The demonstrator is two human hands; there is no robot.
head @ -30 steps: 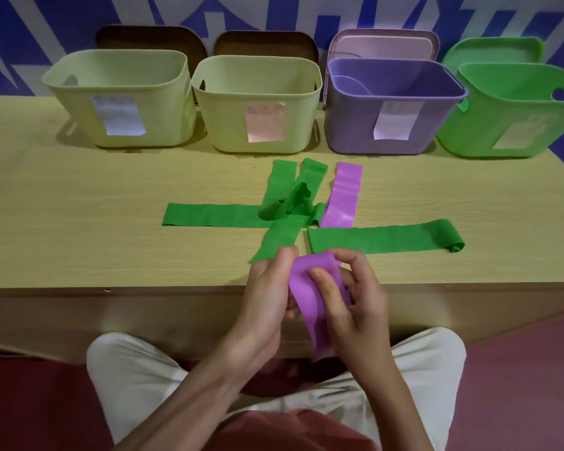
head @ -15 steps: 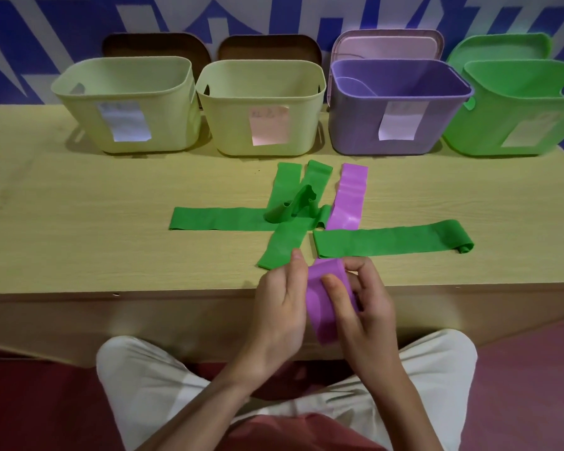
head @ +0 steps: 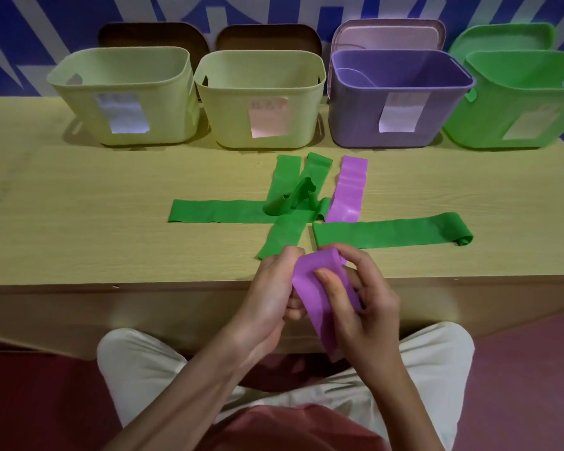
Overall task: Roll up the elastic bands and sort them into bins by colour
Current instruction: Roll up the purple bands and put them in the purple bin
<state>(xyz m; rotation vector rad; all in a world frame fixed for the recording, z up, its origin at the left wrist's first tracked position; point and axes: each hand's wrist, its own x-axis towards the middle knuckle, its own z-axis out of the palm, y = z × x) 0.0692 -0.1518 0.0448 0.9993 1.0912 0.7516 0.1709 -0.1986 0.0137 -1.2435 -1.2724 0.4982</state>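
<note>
Both hands hold a purple elastic band [head: 316, 289] just in front of the table's near edge. My left hand [head: 274, 288] grips its left side; my right hand [head: 362, 297] pinches it with the thumb on top, and a loose tail hangs down toward my lap. On the table lie several green bands [head: 228, 216], crossed and partly crumpled, one long green band [head: 388, 234] with a curled right end, and a flat purple band [head: 350, 190]. At the back stand a purple bin [head: 355, 125] and a green bin [head: 469, 125].
Two pale yellow bins [head: 79, 102] [head: 225, 102] stand at the back left and centre, each with a paper label. Lids lean against the wall behind all the bins. The wooden table [head: 79, 222] reaches to my knees.
The camera view shifted slightly. My hands have kept working the purple band, and its rolled top part has turned a little between my fingers. The bands on the table stay put.
</note>
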